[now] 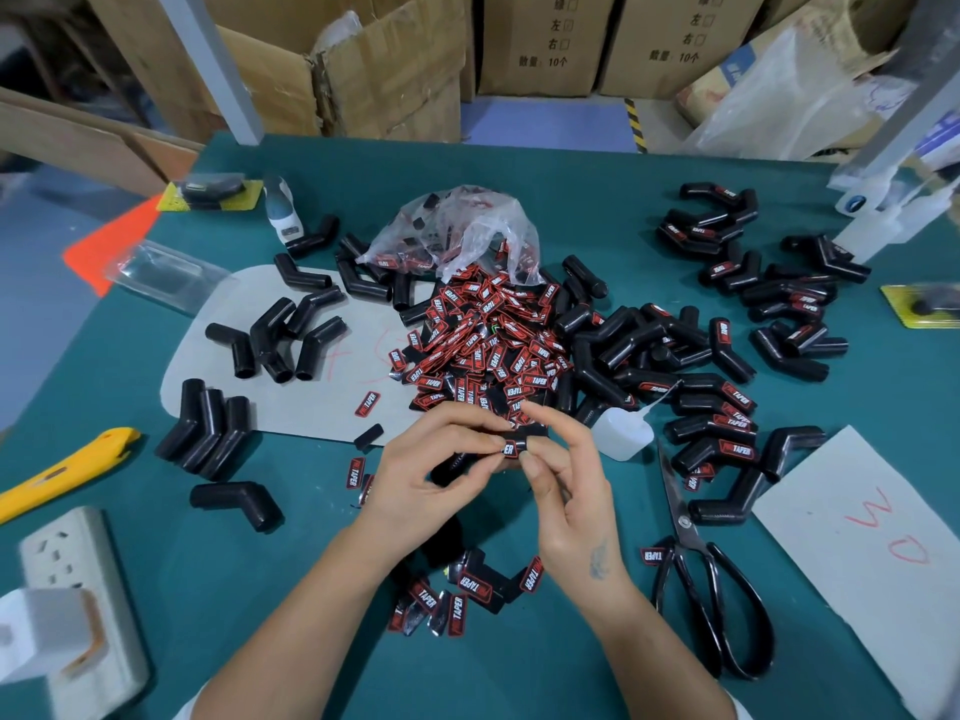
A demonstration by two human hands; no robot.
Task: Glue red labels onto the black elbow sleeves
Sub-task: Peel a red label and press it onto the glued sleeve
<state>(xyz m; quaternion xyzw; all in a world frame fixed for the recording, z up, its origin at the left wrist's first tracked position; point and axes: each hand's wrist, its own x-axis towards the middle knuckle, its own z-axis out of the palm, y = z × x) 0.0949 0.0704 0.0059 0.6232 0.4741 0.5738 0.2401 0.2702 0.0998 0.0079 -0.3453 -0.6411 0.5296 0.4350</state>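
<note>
My left hand (431, 470) and my right hand (566, 485) meet over the table's middle. Together they pinch one red label (509, 449) with white lettering. Under the left hand a black elbow sleeve (452, 467) shows, mostly hidden by my fingers. A big heap of red labels (483, 345) spills from a clear plastic bag (457, 231) just beyond my hands. Plain black sleeves (275, 340) lie at the left on a grey sheet. Sleeves with labels on them (722, 413) are piled at the right. A small glue bottle (623, 433) lies right of my hands.
Black scissors (711, 574) lie at the right, beside white paper (872, 553) with red marks. A yellow utility knife (62, 472) and a white power strip (78, 589) sit at the left. Loose labels (467, 589) lie between my forearms. Cardboard boxes (395, 65) stand behind the green table (311, 615).
</note>
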